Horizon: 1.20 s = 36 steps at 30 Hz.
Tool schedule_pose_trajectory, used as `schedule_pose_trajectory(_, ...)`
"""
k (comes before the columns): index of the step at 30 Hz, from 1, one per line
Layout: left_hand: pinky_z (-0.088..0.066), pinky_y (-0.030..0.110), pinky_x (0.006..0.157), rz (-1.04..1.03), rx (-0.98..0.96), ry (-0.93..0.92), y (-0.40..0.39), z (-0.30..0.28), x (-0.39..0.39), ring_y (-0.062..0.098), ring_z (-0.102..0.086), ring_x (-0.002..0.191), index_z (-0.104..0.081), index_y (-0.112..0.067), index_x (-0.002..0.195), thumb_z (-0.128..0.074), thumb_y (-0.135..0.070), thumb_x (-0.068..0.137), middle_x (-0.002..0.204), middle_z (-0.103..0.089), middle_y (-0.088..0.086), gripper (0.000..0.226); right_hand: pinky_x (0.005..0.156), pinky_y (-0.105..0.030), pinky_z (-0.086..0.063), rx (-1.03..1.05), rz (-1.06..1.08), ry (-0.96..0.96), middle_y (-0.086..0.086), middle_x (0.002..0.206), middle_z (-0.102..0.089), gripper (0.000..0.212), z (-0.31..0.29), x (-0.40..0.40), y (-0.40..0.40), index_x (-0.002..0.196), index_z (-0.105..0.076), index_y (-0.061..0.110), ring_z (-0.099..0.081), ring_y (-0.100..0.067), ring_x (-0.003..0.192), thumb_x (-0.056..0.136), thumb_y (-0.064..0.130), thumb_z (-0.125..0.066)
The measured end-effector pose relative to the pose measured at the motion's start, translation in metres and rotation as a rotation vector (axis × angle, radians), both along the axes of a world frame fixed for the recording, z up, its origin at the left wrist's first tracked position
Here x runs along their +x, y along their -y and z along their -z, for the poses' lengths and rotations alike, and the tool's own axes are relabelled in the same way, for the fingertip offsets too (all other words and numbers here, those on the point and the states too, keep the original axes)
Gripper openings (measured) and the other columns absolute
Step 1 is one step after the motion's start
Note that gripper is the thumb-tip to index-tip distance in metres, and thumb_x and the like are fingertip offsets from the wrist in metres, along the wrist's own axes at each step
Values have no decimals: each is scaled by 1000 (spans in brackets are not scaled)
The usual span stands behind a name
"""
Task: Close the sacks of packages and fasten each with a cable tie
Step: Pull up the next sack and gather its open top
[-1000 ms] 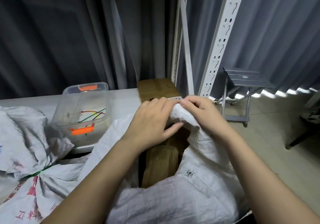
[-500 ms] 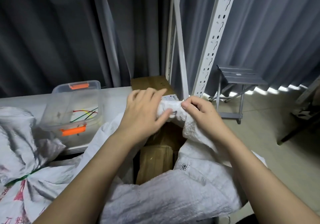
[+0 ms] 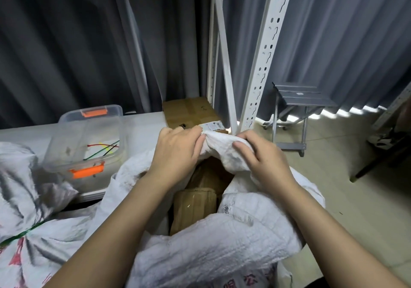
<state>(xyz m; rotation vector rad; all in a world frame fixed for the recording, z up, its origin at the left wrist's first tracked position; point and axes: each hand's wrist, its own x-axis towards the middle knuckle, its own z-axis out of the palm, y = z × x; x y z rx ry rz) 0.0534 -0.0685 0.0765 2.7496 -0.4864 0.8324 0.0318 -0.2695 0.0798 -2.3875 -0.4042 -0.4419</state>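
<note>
Both of your hands pinch the far edge of the open white sack (image 3: pixel 222 250): your left hand (image 3: pixel 178 152) and right hand (image 3: pixel 264 160) bunch its cloth between them, just above the brown packages (image 3: pixel 195 207) showing in the sack's mouth. Left of the sack, a clear box (image 3: pixel 89 138) with orange clasps holds coloured cable ties (image 3: pixel 102 150), and nearer you on that side lies a second sack (image 3: pixel 24 201) cinched with a green tie (image 3: pixel 20 235). Beyond the sack stands a cardboard box (image 3: pixel 189 111).

Dark grey curtain (image 3: pixel 89 42) hung along back. White slotted rack uprights (image 3: pixel 262 65) stood near centre. Grey folding stool (image 3: pixel 298 100) sat on pale tiled floor (image 3: pixel 333 187) at right, near the uprights. Grey table (image 3: pixel 144 127) at left.
</note>
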Motion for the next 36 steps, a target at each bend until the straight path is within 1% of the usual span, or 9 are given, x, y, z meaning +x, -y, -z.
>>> schedule_pose_trajectory(4, -25, 28, 100, 181, -104, -40, 5, -16, -7, 12, -49, 110, -51, -23, 125, -38, -44, 91, 117, -58, -7, 41, 68, -15, -41, 504, -212, -221, 18, 76, -57, 14, -13, 11, 4, 86, -61, 18, -52, 2, 73, 97, 19, -53)
schedule_pose_trajectory(7, -33, 31, 97, 249, 128, 15, 19, -18, 1, 16, -57, 99, -49, -22, 119, -43, -45, 90, 109, -61, -4, 38, 61, -12, -42, 638, -338, -352, 12, 74, -59, 10, -19, 9, 3, 89, -62, 12, -53, 1, 68, 95, 13, -55)
schedule_pose_trajectory(9, -41, 37, 74, 177, 232, 26, 23, -20, 8, 22, -60, 76, -53, -18, 103, -35, -38, 92, 88, -63, -1, 29, 66, -14, -44, 684, -305, -353, 11, 84, -63, 8, -19, 4, 1, 99, -63, 15, -57, 1, 75, 95, 16, -57)
schedule_pose_trajectory(15, -34, 35, 74, 53, 182, -113, 27, -25, 11, 17, -53, 64, -44, -20, 86, -24, -34, 99, 69, -52, -9, 28, 69, -31, -38, -111, 186, 52, 17, 108, -58, 22, -8, -12, 16, 111, -52, 30, -56, -11, 93, 94, 45, -50)
schedule_pose_trajectory(20, -23, 38, 112, 188, 107, -248, 39, -42, 4, 12, -53, 101, -55, -24, 106, -36, -35, 93, 104, -61, -7, 25, 66, -24, -42, 571, 2, -87, 13, 70, -58, 21, -16, -2, 22, 79, -62, 14, -53, -5, 71, 97, 23, -53)
schedule_pose_trajectory(25, -36, 33, 96, 326, 247, -84, 52, -52, 2, 16, -57, 99, -54, -20, 118, -39, -46, 95, 109, -62, -3, 38, 69, -25, -45, 871, -101, -294, 6, 79, -62, 17, -25, 4, 27, 90, -67, 16, -56, -7, 75, 96, 24, -54)
schedule_pose_trajectory(28, -42, 38, 70, 215, 378, 44, 57, -52, 8, 19, -57, 66, -55, -18, 85, -22, -41, 96, 75, -62, -2, 42, 78, -32, -48, 743, -60, -233, 1, 95, -61, 14, -17, 1, 27, 106, -56, 29, -59, -11, 91, 94, 37, -55)
schedule_pose_trajectory(33, -34, 36, 81, 25, 356, -26, 59, -51, 13, 17, -50, 69, -44, -21, 79, -23, -36, 101, 77, -59, -3, 34, 75, -33, -44, 21, 307, -40, 8, 115, -56, 46, -8, -18, 34, 119, -43, 25, -56, -15, 102, 88, 56, -54)
schedule_pose_trajectory(36, -31, 35, 88, 9, 333, -129, 61, -58, 16, 16, -49, 78, -49, -18, 80, -26, -34, 98, 81, -53, -3, 33, 71, -34, -48, 225, 174, 6, 7, 95, -61, 25, -7, -18, 31, 99, -53, 21, -58, -13, 86, 93, 46, -52)
